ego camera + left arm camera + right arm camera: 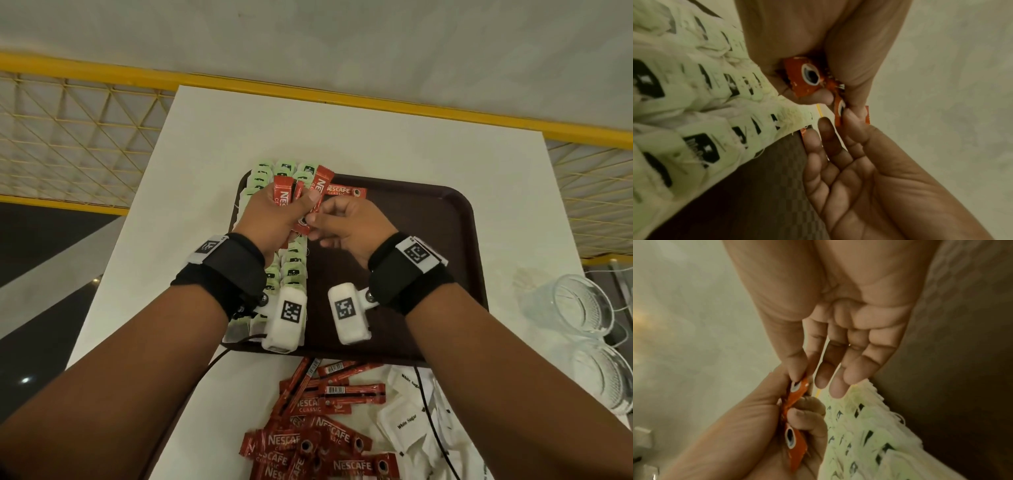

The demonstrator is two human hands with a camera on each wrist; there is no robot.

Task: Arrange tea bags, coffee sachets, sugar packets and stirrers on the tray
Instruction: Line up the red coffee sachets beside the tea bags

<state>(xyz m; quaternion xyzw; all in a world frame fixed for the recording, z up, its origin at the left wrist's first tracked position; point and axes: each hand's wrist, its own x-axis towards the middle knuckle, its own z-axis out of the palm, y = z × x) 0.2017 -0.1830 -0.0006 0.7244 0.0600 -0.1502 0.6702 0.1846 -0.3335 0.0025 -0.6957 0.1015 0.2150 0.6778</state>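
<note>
My left hand (pixel 274 219) grips a bunch of red Nescafe coffee sachets (pixel 284 200) upright above the far left of the dark brown tray (pixel 428 240). With thumb and forefinger, my right hand (pixel 346 226) pinches the lower end of one sachet (pixel 797 391) from that bunch. Another sachet (pixel 346 192) lies flat by the tray's far rim. Green tea bags (pixel 291 267) fill rows down the tray's left side, partly hidden by my left wrist. The left wrist view shows the sachet ends (pixel 803 76) inside my curled left fingers.
A loose pile of coffee sachets (pixel 318 428) and white sugar packets (pixel 407 421) lies on the white table in front of the tray. Two clear glasses (pixel 582 308) stand at the right edge. A yellow railing (pixel 102 72) runs behind the table.
</note>
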